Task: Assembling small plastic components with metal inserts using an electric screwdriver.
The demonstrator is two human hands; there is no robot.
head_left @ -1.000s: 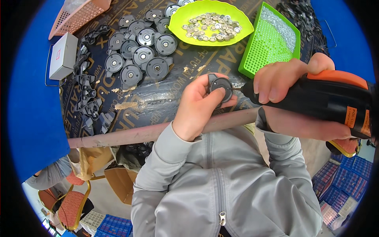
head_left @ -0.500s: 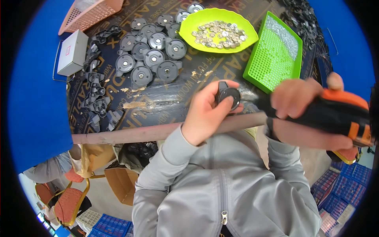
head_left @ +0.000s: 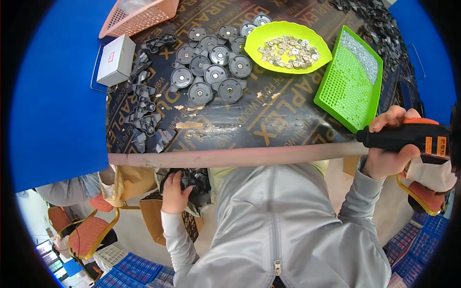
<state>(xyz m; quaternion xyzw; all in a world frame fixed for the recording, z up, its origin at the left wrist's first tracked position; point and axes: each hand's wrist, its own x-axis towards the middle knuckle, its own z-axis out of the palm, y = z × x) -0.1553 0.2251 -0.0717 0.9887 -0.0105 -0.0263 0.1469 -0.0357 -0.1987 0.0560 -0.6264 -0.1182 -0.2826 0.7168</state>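
- At the lower left of the frame, the left hand (head_left: pixel 174 196) is hanging below the table's pinkish front edge (head_left: pixel 249 159), thumb parting from loosely bent fingers, showing nothing in its grasp.
- A black crumpled bag (head_left: pixel 200 186) is lying just right of that hand, which is much the nearer of the two; whether they are touching, I cannot tell.
- At the right of the frame, the right hand (head_left: pixel 387 161) is wrapping around a black-and-orange power driver (head_left: pixel 413 138).
- The driver's long axis is running nearly level, its nose pointing left, just below the green tray's (head_left: pixel 336 99) bottom corner.
- Grey discs (head_left: pixel 214 75) are sitting upper centre-left, well apart from both hands.
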